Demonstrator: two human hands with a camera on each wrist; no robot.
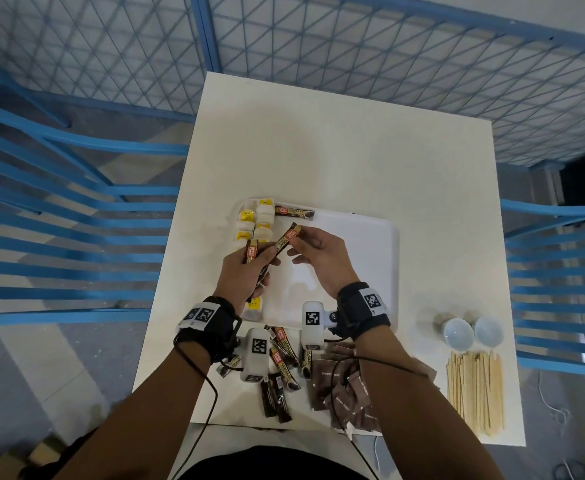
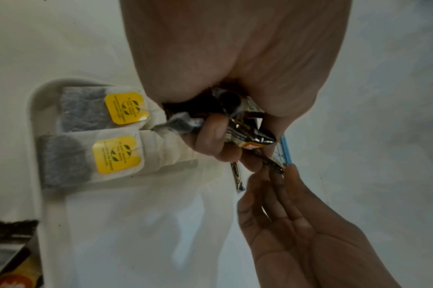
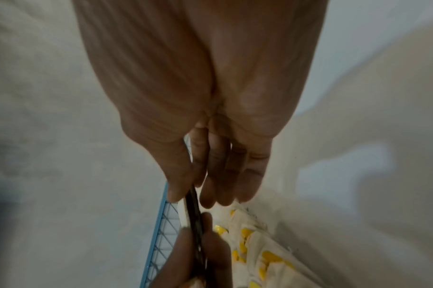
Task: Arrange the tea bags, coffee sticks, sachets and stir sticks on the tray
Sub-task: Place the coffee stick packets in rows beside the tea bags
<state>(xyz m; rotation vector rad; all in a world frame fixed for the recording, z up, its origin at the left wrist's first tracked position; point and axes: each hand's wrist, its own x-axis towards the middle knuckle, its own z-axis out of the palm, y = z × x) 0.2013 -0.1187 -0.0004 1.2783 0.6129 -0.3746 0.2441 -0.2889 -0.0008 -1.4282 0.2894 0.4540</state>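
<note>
Seen from above, a person stands at a white table [image 1: 353,150] with a white tray [image 1: 363,258] at its centre. The left hand [image 1: 246,271] is curled tightly round a small bunch of coffee sticks [image 1: 253,252] above the tray's 9 o'clock edge. The right hand [image 1: 318,258], just beside it, pinches the upper end of one coffee stick [image 1: 288,238] between thumb and forefinger, the other fingers relaxed; the stick's lower end sits in the left hand's grip. Tea bags [image 1: 254,220] with yellow tags lie in two columns along the tray's 9 o'clock side, and a single coffee stick [image 1: 294,212] lies across the tray's 12 o'clock edge. On the table at 6 o'clock from the tray lie loose coffee sticks [image 1: 284,355] and brown sugar sachets [image 1: 346,393]. At 4 o'clock lie wooden stir sticks [image 1: 476,393], with two small white bowls [image 1: 471,332] just beyond them.
</note>
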